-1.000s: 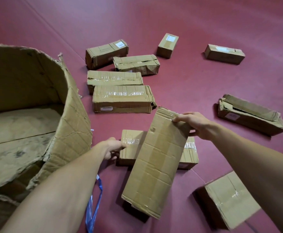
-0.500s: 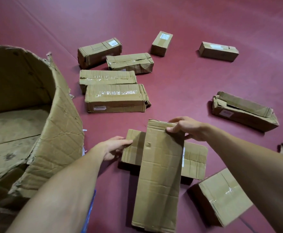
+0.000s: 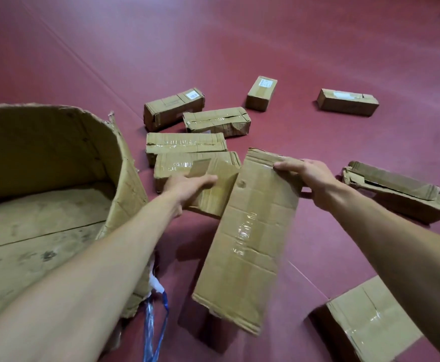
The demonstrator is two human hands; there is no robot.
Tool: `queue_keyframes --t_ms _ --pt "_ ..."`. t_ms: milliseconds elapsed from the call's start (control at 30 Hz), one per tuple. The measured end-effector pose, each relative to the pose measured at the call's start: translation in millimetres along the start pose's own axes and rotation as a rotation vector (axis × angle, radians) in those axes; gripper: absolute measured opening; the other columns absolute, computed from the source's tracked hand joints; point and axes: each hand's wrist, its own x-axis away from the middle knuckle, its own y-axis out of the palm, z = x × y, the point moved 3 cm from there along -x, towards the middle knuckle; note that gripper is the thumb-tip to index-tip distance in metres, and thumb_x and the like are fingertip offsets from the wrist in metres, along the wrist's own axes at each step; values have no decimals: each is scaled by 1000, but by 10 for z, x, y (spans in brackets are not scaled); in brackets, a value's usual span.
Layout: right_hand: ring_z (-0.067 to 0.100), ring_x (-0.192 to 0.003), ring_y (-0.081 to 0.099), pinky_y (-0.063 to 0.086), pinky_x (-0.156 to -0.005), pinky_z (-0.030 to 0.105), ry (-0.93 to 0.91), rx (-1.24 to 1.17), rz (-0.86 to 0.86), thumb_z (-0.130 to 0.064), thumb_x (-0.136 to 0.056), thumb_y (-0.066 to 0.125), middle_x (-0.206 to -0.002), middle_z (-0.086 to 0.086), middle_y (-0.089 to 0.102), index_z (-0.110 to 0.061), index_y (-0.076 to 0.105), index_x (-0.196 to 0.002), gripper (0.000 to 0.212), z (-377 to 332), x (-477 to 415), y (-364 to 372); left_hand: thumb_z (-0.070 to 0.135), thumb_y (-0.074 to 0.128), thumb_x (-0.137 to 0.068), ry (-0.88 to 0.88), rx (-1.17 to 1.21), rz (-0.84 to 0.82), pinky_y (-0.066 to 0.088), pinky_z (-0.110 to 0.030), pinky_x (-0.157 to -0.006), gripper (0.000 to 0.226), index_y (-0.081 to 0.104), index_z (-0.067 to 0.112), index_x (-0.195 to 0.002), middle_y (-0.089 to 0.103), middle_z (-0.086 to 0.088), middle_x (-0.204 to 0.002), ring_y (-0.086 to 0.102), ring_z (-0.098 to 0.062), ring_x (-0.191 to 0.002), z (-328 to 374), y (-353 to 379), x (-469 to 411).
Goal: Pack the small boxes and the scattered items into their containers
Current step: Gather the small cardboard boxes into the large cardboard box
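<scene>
The long box (image 3: pixel 250 239) hung above the floor (image 3: pixel 239 48), long axis running away from us, far end leaning right, where our right hand (image 3: pixel 307 176) curled its fingers over it. Just left, our left hand (image 3: pixel 187 189), fingers together, gripped a shorter box (image 3: pixel 216 184) lying crosswise.

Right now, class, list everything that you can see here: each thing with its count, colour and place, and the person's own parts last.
floor: one, dark red, under everything
large carton: one, brown, open, on the left
clustered boxes: four, brown, taped, centre, beyond the hands
far boxes: two, brown, lying apart at the back
torn box: one, brown, on the right
near box: one, brown, bottom right corner
long box: one, brown, held in the centre
short box: one, brown, held beside the long box
blue strap: one, by the carton's near corner
left hand: one, holds the short box
right hand: one, grips the long box's far end
</scene>
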Motion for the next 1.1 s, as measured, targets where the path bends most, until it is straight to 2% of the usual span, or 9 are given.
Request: queue_keyframes --t_ms 67,167,300,400,533,633,800,933,1100 --pt "18 -98 58 46 -66 28 -80 39 72 -26 -61 84 -111 5 64 -15 63 -117 60 -91 16 95 49 83 -59 126 24 183 42 -25 -87 84 51 14 -128 58 1 -119 53 -17 -108 197 -180 -5" --pt "24 -106 57 54 -86 36 -136 227 185 -35 -47 84 -123 11 55 -15 60 -120 80 -143 14 267 46 82 -61 205 44 321 45 -19 -67 88 38 14 -130 52 1 -122 53 -19 -110 385 -380 110" --pt "31 -108 52 50 -95 43 -94 525 143 -43 -54 78 -119 10 39 -7 61 -114 72 -327 150 512 38 80 -46 168 203 360 54 -36 -79 79 34 14 -106 62 -6 -109 61 -24 -96 502 -681 211" --pt "32 -109 49 50 -94 45 -162 580 181 -36 -53 84 -117 8 34 -7 60 -113 71 -536 305 671 32 80 -45 214 382 312 54 -27 -62 79 51 10 -115 68 -7 -106 67 -20 -87 653 -921 340" --pt "31 -120 38 45 -88 42 -401 573 367 -24 -58 84 -125 10 33 -10 43 -121 76 -937 599 957 40 88 -52 440 141 433 50 -33 -93 91 43 16 -127 59 -1 -120 59 -16 -107 959 -1357 641" --pt "26 -116 38 47 -85 42 -673 428 418 -29 -55 87 -121 7 40 -14 40 -121 82 -1245 794 1248 44 86 -57 570 41 559 43 -29 -97 90 39 17 -129 54 -1 -129 53 -16 -116 1098 -1869 855" --pt "22 -106 40 46 -81 36 -1099 316 307 -29 -56 89 -109 -1 39 -13 44 -124 83 -1665 1322 1915 34 82 -68 639 -83 718 36 -20 -89 81 36 15 -131 52 -3 -131 50 -15 -117 992 -2847 1205" --pt "20 -104 35 44 -82 38 -1309 464 141 -38 -48 90 -112 9 48 -12 48 -124 91 -1762 1755 2527 28 84 -68 592 -224 796 33 -19 -89 79 37 14 -130 50 0 -127 42 -6 -108 621 -3474 1462" --pt "24 -96 41 50 -79 44 -1591 777 -62 -46 -37 91 -105 8 57 -17 47 -116 94 -1537 1990 3240 23 89 -60 453 -367 839 39 -30 -88 79 43 11 -124 54 -1 -114 52 -21 -112 -38 -3986 1627"
